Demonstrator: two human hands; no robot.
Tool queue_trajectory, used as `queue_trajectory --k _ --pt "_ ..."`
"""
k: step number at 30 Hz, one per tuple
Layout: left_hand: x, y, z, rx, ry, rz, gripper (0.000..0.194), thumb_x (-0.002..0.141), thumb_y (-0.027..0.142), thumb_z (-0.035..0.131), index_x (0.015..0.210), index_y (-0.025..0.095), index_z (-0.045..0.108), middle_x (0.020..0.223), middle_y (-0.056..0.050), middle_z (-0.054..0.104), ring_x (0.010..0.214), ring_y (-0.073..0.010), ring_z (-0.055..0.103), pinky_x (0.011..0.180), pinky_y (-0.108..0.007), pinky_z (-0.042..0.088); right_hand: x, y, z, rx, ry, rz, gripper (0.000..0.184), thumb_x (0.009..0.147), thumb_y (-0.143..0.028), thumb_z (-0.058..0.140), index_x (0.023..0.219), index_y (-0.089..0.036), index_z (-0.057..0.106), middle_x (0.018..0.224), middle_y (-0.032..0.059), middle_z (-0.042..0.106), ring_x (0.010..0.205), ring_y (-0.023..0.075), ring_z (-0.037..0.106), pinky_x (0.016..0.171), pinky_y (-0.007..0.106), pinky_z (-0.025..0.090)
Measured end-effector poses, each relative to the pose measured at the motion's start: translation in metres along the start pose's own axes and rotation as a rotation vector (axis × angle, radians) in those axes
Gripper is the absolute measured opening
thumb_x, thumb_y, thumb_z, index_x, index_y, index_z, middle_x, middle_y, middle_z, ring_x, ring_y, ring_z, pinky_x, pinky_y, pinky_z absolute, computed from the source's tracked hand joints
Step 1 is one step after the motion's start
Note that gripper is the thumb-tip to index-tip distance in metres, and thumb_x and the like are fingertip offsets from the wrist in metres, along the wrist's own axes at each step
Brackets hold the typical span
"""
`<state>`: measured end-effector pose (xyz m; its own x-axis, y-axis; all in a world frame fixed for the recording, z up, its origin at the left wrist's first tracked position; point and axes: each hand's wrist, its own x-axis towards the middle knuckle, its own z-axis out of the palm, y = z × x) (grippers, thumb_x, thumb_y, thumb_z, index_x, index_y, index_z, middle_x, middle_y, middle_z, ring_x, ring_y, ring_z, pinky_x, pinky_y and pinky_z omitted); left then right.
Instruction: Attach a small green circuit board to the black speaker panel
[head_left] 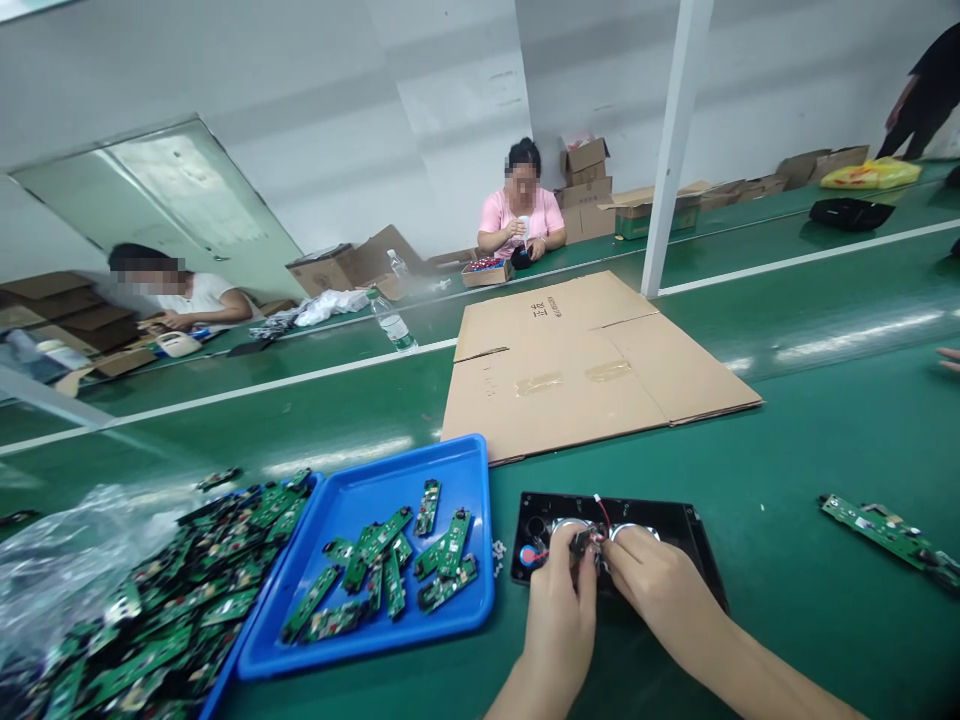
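Note:
A black plastic housing (690,535) lies on the green bench in front of me, with two round silver-rimmed parts, thin red wires (602,510) and a blue round piece (529,555) at its left end. Above its middle my left hand (559,605) pinches a small dark part (581,542) with wires at it. My right hand (660,580) has its fingers closed at the same spot, touching or nearly touching the left fingertips. What the right fingertips grip is hidden between the hands.
Left stands a blue tray (484,540) with several green circuit boards (386,540). Beside it, many more boards (180,600) pile up near clear plastic (82,560). Flattened cardboard (570,370) lies ahead; another board (885,530) is at right. Co-workers sit across the bench.

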<state>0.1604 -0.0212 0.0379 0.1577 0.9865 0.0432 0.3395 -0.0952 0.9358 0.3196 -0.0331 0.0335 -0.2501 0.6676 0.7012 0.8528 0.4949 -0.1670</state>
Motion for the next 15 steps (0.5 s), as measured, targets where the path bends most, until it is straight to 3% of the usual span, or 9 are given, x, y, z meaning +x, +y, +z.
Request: queue_trajectory --k 4,7,9,15 --pt "0.003 0.007 -0.006 -0.071 -0.052 0.015 0.025 0.104 0.033 0.05 0.115 0.024 0.07 0.102 -0.006 0.081 0.083 -0.0224 0.079 0.08 -0.036 0.068 -0.004 0.004 0.0 0.057 -0.014 0.053 0.033 0.111 -0.014 0.039 0.09 -0.017 0.065 0.074 0.0005 0.064 0.061 0.0098 0.062 0.054 0.022 0.046" --pt "0.005 0.013 -0.012 -0.111 -0.119 0.024 0.025 0.103 0.03 0.048 0.115 0.022 0.068 0.108 -0.008 0.081 0.089 -0.0219 0.08 0.083 -0.035 0.069 -0.007 0.008 0.001 0.081 -0.003 0.119 0.036 0.116 -0.029 0.033 0.119 -0.014 0.066 0.082 0.0026 0.072 0.068 0.0097 0.07 0.057 0.019 0.053" --pt "0.005 0.013 -0.015 -0.061 -0.135 0.054 0.027 0.103 0.03 0.047 0.116 0.021 0.069 0.105 -0.009 0.082 0.087 -0.023 0.08 0.082 -0.037 0.069 -0.008 0.01 0.002 0.084 -0.022 0.121 0.038 0.116 -0.03 0.032 0.13 -0.014 0.063 0.087 0.004 0.076 0.072 0.0105 0.073 0.06 0.019 0.056" --pt "0.002 0.009 -0.014 0.006 -0.133 0.079 0.029 0.103 0.032 0.046 0.112 0.024 0.072 0.096 -0.008 0.083 0.082 -0.0264 0.079 0.079 -0.041 0.066 -0.008 0.005 0.002 0.127 -0.085 0.15 0.036 0.114 -0.026 0.034 0.11 -0.018 0.069 0.086 0.0036 0.075 0.071 0.0116 0.073 0.06 0.019 0.058"
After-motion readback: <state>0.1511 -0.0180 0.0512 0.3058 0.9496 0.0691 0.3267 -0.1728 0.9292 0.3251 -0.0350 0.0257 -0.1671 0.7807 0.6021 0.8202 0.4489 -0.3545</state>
